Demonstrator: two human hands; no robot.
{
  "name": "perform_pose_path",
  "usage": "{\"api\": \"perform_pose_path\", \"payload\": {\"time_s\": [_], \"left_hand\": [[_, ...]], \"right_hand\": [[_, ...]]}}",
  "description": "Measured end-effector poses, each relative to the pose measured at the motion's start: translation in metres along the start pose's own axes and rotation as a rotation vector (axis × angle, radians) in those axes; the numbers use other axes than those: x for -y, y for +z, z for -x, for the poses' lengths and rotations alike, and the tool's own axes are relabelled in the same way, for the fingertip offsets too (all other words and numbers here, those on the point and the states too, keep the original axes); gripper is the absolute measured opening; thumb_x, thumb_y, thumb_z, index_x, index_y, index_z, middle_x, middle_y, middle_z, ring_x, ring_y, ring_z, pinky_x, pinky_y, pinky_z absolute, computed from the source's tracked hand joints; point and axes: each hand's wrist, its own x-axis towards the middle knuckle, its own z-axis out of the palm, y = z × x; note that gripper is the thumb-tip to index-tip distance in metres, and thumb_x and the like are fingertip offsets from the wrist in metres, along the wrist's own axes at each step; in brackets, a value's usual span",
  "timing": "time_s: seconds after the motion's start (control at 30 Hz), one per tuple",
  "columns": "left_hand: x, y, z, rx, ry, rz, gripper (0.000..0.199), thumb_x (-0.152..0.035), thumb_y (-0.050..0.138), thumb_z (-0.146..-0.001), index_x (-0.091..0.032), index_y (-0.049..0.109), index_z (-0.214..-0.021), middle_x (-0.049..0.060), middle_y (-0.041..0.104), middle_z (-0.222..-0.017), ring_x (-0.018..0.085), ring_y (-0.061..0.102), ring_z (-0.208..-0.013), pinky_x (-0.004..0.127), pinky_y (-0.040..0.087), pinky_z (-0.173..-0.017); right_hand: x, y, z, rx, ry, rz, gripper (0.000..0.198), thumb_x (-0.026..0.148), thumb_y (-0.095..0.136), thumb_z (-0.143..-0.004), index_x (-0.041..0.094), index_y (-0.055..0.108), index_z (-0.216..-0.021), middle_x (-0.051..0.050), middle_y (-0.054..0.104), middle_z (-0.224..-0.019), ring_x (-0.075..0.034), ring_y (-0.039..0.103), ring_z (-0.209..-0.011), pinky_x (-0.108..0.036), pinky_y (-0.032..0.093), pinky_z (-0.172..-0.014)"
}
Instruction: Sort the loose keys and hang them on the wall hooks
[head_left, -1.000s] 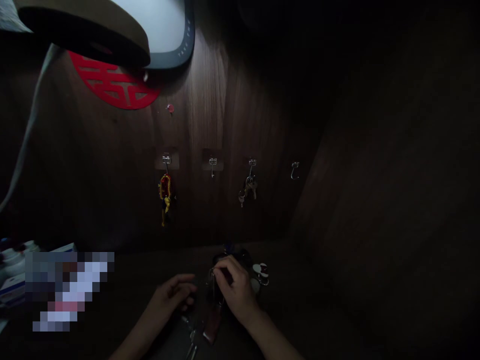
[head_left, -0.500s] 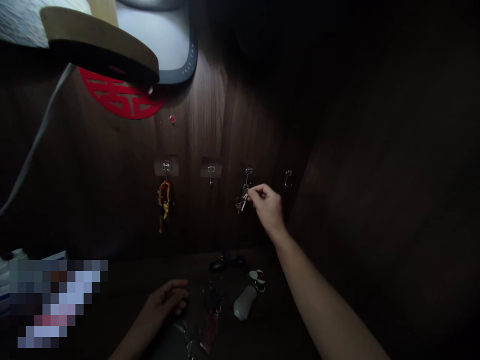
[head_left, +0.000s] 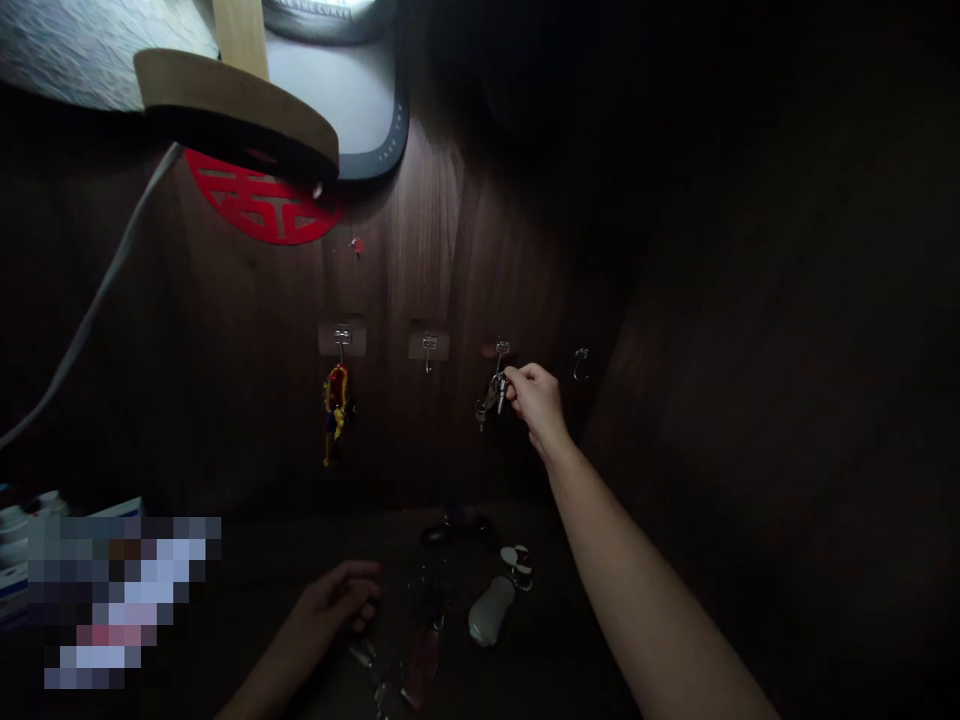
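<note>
A bunch of keys (head_left: 491,397) is at the third wall hook (head_left: 502,350); whether its ring sits on the hook is hard to make out. My right hand (head_left: 536,402) pinches the bunch from the right side, just below the hook. Low over the dark surface, my left hand (head_left: 337,603) rests with loosely bent, parted fingers and nothing in it. Nearest to it lie some metal keys (head_left: 365,655) and a reddish key holder (head_left: 421,665). A grey-green rounded fob (head_left: 491,612) lies further right, beside a white keychain piece (head_left: 514,558).
A red-and-yellow braided keychain (head_left: 337,400) hangs from the leftmost hook (head_left: 343,338). Two more hooks (head_left: 429,346) show bare. A lamp head (head_left: 240,100) juts out upper left above a red paper cutout (head_left: 270,205), with a white cable (head_left: 97,290). Bottles (head_left: 15,530) stand at lower left.
The view has shifted slightly, so the wall things appear lower and further right. My right hand has turned the keys a little at the hook. My left hand has stayed put.
</note>
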Motion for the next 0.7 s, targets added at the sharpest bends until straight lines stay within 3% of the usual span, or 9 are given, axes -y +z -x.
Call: {"api": "perform_pose_path", "payload": {"time_s": [0.27,0.4,0.7], "left_hand": [[-0.003,0.001,0.002,0.001,-0.001,0.002,0.038,-0.045,0.067,-0.064,-0.019,0.066,-0.092,0.002,0.068,-0.078,0.015,0.059,-0.065,0.025,0.046,-0.06],[-0.001,-0.001,0.001,0.014,0.015,-0.023,0.039,-0.045,0.066,-0.065,-0.018,0.066,-0.093,0.002,0.068,-0.079,0.015,0.059,-0.065,0.026,0.046,-0.061],[-0.01,0.001,0.01,0.009,0.017,-0.042,0.037,-0.043,0.063,-0.068,-0.018,0.066,-0.096,0.003,0.068,-0.081,0.015,0.06,-0.067,0.025,0.047,-0.062]], "right_hand": [[-0.015,-0.001,0.016,-0.042,-0.132,-0.044,0.017,0.033,0.061,-0.069,0.02,0.057,-0.079,0.007,0.051,-0.05,-0.009,0.048,-0.047,-0.019,0.036,-0.046],[-0.015,0.001,0.015,-0.066,-0.177,0.026,0.02,0.036,0.064,-0.068,0.019,0.057,-0.077,0.007,0.05,-0.048,-0.011,0.049,-0.045,-0.022,0.038,-0.048],[-0.001,0.009,0.006,-0.164,-0.166,0.401,0.026,0.038,0.066,-0.064,0.023,0.045,-0.062,0.005,0.051,-0.051,-0.015,0.052,-0.052,-0.025,0.038,-0.053]]}}
